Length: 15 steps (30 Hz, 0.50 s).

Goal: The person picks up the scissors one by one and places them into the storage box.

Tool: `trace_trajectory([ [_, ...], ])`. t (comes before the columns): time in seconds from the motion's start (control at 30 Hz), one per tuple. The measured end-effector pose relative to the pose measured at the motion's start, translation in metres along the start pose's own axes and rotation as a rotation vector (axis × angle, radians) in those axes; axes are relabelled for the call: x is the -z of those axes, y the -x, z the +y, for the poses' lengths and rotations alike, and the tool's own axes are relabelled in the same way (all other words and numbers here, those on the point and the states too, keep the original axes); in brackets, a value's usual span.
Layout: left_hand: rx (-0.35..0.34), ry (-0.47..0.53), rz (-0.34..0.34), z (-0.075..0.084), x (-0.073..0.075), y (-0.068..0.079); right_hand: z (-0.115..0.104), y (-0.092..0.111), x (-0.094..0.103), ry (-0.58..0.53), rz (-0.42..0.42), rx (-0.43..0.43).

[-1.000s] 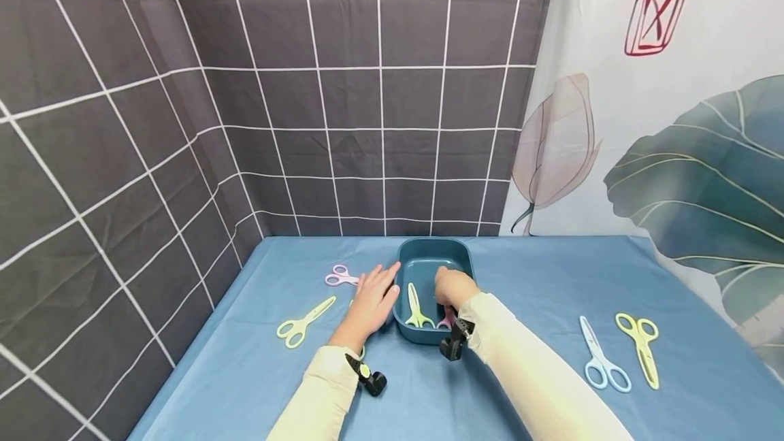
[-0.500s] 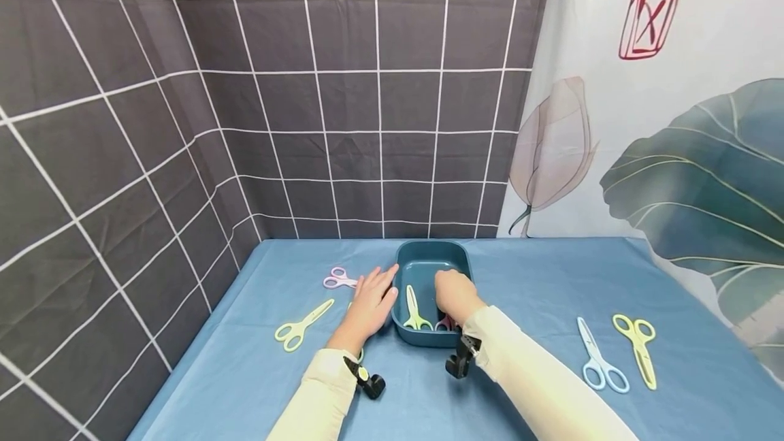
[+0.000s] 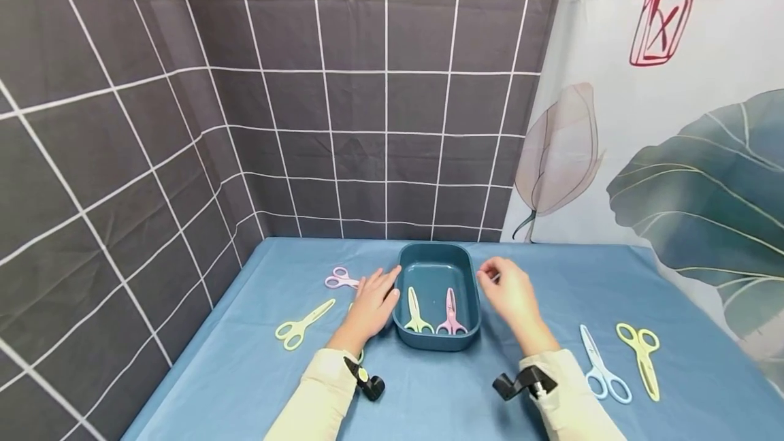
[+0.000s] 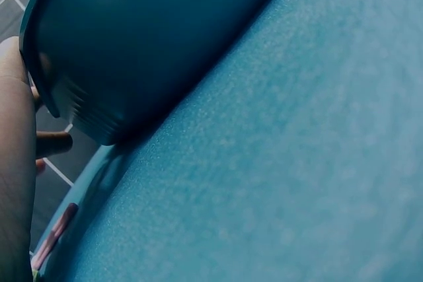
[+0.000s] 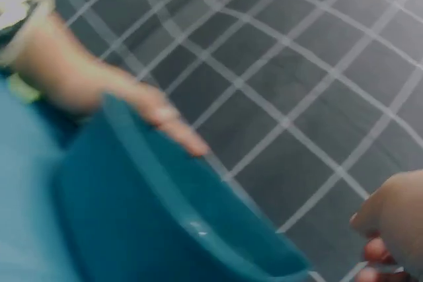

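Observation:
A dark teal plastic bin (image 3: pixel 429 342) stands on the blue cloth; in it lie yellow-green scissors (image 3: pixel 414 315) and pink scissors (image 3: pixel 450 318), side by side. My left hand (image 3: pixel 370 301) touches the bin's left rim, fingers fairly straight. In the left wrist view its thumb side is right at the bin wall (image 4: pixel 132 44). Just right of the bin is my right hand (image 3: pixel 508 290), fingers loosely bent, holding nothing. It shows at the lower right of the right wrist view, blurred.
To the left lie yellow scissors (image 3: pixel 300 327) and lilac scissors (image 3: pixel 340 278), the latter partly behind the left hand. Another yellowish pair is mostly hidden under that wrist. Light blue scissors (image 3: pixel 597 363) and yellow scissors (image 3: pixel 642 352) lie at right. A dark checked cloth (image 3: pixel 380 101) hangs behind.
My right hand has let go of the pink scissors in the bin, lifted out and moved right past the rim. The left hand has stayed on the bin's left side.

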State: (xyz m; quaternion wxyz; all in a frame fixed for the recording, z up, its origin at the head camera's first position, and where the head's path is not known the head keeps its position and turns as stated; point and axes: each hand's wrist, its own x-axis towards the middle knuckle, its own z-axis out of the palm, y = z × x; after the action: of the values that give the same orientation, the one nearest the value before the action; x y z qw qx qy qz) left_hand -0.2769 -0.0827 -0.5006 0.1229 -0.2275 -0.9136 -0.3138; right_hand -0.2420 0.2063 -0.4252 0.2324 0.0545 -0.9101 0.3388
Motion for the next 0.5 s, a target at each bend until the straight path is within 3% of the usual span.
trace_trajectory([
  [0.07,-0.005,0.005,0.004,-0.001,-0.001,0.0,0.009,-0.003,0.013,0.03,-0.052,-0.035],
  [0.27,-0.01,0.007,0.005,-0.003,-0.003,-0.001,0.034,-0.005,0.05,0.118,-0.325,-0.133],
  [0.5,-0.013,0.007,0.004,-0.001,-0.003,-0.003,0.065,-0.004,0.081,0.209,-0.502,-0.242],
])
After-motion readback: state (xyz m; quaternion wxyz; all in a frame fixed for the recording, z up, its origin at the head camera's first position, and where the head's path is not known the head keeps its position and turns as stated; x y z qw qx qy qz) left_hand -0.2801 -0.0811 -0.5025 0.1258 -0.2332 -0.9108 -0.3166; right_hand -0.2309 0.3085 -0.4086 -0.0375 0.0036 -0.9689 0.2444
